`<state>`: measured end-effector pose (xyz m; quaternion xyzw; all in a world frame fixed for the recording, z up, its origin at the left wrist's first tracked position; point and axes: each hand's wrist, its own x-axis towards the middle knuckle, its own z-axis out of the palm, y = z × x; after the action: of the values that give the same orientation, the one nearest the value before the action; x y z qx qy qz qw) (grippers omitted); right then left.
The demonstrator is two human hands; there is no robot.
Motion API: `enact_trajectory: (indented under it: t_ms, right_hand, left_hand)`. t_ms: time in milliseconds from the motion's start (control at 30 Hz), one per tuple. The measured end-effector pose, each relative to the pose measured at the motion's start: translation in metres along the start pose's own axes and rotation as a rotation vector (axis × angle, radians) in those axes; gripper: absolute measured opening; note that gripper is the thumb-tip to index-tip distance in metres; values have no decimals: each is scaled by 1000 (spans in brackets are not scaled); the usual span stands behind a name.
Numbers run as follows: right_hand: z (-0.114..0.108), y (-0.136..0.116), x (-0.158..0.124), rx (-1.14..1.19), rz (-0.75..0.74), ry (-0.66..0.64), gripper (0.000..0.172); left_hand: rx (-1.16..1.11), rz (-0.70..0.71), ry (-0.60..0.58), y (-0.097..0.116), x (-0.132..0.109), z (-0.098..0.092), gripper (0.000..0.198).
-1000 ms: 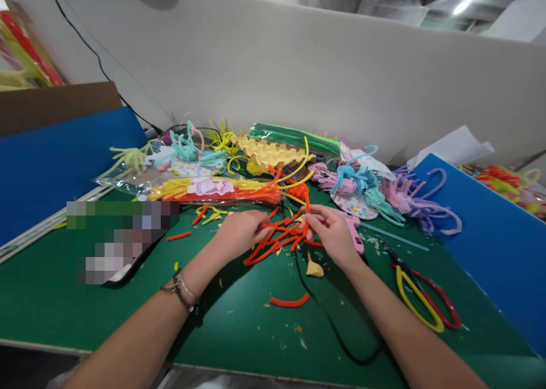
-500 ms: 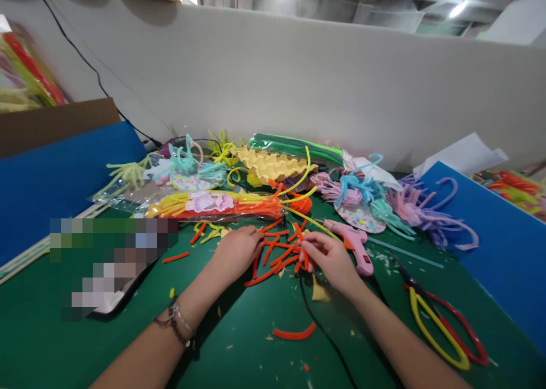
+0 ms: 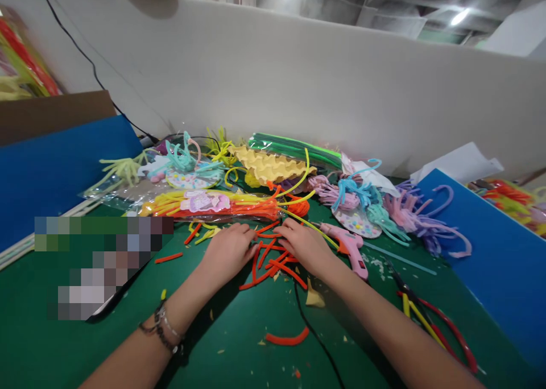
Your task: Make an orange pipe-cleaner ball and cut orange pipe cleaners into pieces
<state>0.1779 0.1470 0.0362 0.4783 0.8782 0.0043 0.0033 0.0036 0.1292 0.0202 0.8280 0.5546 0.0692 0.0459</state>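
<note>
Short orange pipe cleaner pieces (image 3: pixel 279 262) lie in a loose, crossing pile on the green tabletop. At the pile's left edge is my left hand (image 3: pixel 228 249), palm down, its fingers bent and the thumb apart from them. My right hand (image 3: pixel 309 248) reaches over the pile's right side, with bent fingers spread among the pieces. Neither hand shows a piece clearly gripped, though the undersides of the fingertips are hidden. Just behind the hands rests a clear bag of yellow and orange pipe cleaners (image 3: pixel 251 207). A pink glue gun (image 3: pixel 353 249) lies right of my right hand.
Red-and-yellow-handled scissors (image 3: pixel 420 315) lie at right, partly behind my forearm. Pastel pipe cleaner bundles (image 3: pixel 341 193), a wavy tan sheet (image 3: pixel 268 164) and green pipe cleaners (image 3: pixel 294 150) line the back. Blue panels (image 3: pixel 490 252) flank the table. A black cord (image 3: pixel 318 332) runs toward me.
My right hand has moved left and in over the pile. An orange piece it held upright now lies on the pile's right side. My left hand has shifted slightly left.
</note>
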Motion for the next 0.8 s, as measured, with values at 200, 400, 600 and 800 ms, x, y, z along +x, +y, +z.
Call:
enact_trajectory:
  t_ms: [200, 400, 600, 800]
  right_hand:
    - [4, -4, 18, -112, 5, 5, 22]
    - [-5, -9, -13, -20, 29, 194, 17]
    - [7, -18, -44, 141, -104, 466, 28]
    - [-4, 2, -76, 265, 214, 309, 28]
  left_hand:
    - [-264, -103, 115, 0, 1, -2, 24]
    - [-951, -144, 113, 9, 3, 2, 23]
    - [-1530, -226, -27, 29, 0, 2, 18]
    - [-1576, -245, -28, 27, -1, 2, 22]
